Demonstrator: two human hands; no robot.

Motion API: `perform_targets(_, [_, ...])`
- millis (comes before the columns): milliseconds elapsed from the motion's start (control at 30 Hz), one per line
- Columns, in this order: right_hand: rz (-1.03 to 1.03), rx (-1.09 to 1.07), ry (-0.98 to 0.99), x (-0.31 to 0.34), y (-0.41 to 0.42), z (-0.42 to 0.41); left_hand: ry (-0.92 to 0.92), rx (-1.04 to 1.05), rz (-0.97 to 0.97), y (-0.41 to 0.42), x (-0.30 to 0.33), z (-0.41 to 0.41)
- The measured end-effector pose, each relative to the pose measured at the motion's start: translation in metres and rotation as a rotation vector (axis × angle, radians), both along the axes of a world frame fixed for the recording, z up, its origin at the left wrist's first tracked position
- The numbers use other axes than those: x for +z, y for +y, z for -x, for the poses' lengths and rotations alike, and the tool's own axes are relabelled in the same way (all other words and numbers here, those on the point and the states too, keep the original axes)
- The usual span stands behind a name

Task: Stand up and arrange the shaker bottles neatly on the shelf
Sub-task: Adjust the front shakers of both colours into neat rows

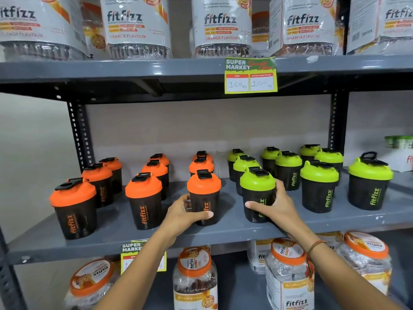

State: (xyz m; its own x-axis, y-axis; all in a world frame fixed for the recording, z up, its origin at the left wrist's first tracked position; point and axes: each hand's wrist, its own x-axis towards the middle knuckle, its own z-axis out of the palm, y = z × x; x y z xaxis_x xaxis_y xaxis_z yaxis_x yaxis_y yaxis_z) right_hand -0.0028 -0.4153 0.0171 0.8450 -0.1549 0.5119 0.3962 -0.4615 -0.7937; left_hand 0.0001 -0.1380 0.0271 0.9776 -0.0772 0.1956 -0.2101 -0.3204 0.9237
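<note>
Black shaker bottles stand upright in rows on the grey middle shelf (234,229). Those on the left have orange lids, those on the right have green lids. My left hand (185,214) wraps the base of the front orange-lidded shaker (204,191) in the third row from the left. My right hand (274,205) grips the front green-lidded shaker (258,189) just to its right. Both bottles rest on the shelf, upright, near its front edge. Another green-lidded shaker (369,182) stands alone at the far right.
Large clear Fitfizz jars fill the shelf above (136,27) and the shelf below (194,278). A price tag (250,76) hangs from the upper shelf's edge. A perforated upright post (78,133) stands at the left, another at the right.
</note>
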Motion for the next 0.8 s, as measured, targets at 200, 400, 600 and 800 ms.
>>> perform_targets(200, [-0.038, 0.099, 0.012, 0.008, -0.004, 0.006, -0.051, -0.025, 0.017, 0.002, 0.005, 0.009])
perform_targets(400, [-0.493, 0.208, -0.173, 0.064, -0.011, 0.000, -0.337, 0.130, 0.329, 0.008, 0.066, 0.000])
perform_targets(600, [-0.270, 0.102, -0.144, 0.130, -0.017, -0.047, -0.393, 0.234, -0.038, -0.002, 0.125, -0.058])
perform_targets(800, [0.328, 0.080, 0.233, 0.142, -0.022, -0.112, -0.064, 0.094, -0.461, -0.017, 0.149, -0.106])
